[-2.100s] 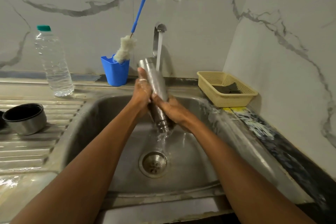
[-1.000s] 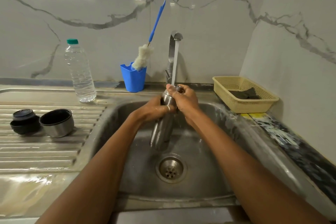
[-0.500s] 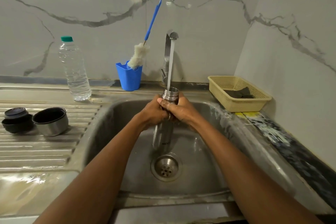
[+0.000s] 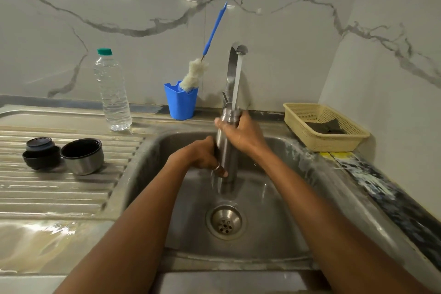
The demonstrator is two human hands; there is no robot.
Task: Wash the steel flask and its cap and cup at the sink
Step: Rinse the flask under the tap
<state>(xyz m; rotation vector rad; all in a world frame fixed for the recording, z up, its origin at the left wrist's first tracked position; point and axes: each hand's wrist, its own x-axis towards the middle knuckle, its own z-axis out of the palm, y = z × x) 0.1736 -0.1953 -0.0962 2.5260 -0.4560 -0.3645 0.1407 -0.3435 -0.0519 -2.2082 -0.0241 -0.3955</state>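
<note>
The steel flask (image 4: pixel 228 150) stands upright over the sink basin (image 4: pixel 281 222), its open mouth under the running tap (image 4: pixel 235 71). My right hand (image 4: pixel 242 135) grips it near the neck. My left hand (image 4: pixel 202 155) wraps the lower body, a ring on one finger. On the draining board at the left sit the steel cup (image 4: pixel 83 156), mouth up, and the black cap (image 4: pixel 40 151) beside it.
A clear water bottle (image 4: pixel 112 90) with a green lid and a blue holder (image 4: pixel 181 101) with a bottle brush (image 4: pixel 195 74) stand along the back wall. A cream basket (image 4: pixel 324 126) holding a dark scrubber sits at the right. The drain (image 4: pixel 225 222) lies below the flask.
The flask went from tilted mouth-down to upright under the stream. My right hand has slid up to the neck and my left hand down the body.
</note>
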